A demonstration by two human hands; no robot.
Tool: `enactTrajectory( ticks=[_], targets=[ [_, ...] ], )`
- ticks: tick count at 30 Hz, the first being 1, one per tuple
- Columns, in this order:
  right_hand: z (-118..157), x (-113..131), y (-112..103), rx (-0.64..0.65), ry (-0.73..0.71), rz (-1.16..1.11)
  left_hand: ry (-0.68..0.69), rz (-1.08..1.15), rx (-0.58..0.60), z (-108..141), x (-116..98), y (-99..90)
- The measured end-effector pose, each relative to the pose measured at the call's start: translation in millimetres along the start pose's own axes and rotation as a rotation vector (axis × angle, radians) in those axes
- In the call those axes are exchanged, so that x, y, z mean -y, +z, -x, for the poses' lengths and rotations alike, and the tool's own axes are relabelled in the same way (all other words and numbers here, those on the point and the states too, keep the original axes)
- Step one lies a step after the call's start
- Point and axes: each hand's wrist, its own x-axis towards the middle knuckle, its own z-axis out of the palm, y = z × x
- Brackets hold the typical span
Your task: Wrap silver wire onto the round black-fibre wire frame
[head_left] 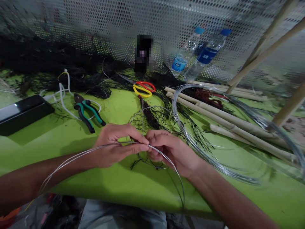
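Over the green table, my left hand pinches a thin curved metal wire between thumb and index finger. My right hand closes on the same wire, its fingertips meeting those of the left. The wire looks doubled and bows out past both hands, over the left forearm and down at the right. A thin strand stands up from where the fingertips meet. Just behind the hands lies a dark stringy bundle with black branching strands.
Green-handled pliers, a white cable and a black box lie left. Scissors with red and yellow handles are behind. At right are a wire coil and wooden sticks. Two bottles stand by the perforated panel.
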Motion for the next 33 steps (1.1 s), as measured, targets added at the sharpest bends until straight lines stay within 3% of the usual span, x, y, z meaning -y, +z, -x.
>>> enactTrajectory(
  ticks=[3,5,7,10,12,23,26,31,33],
  targets=[
    [-3,-2,-4,0.094,0.109,0.018,-0.077,0.026,-0.003,0,-3,-2.3],
    [-1,0,-4,0.083,0.075,0.135,-0.131,0.054,-0.025,-1,-3,-3.6],
    [4,4,-2,-0.027,-0.147,0.336,-0.16,0.079,-0.057,-3,-2,-4.1],
    [14,9,4,-0.22,-0.639,0.785,-0.198,0.078,-0.117,-5,-2,-3.7],
    [19,9,8,-0.261,-0.81,1.019,-0.222,0.076,-0.136,-6,-2,-3.5],
    [19,-4,13,-0.437,-0.903,1.181,-0.205,0.108,-0.108,-5,-1,-4.2],
    [20,0,14,-0.37,-0.838,1.12,-0.189,0.111,-0.089,-5,1,-5.0],
    [13,5,8,-0.022,-0.323,0.542,-0.186,0.104,-0.005,-6,3,-8.8],
    [11,5,6,0.077,-0.213,0.373,-0.187,0.082,-0.004,-7,3,-10.1]
  ],
)
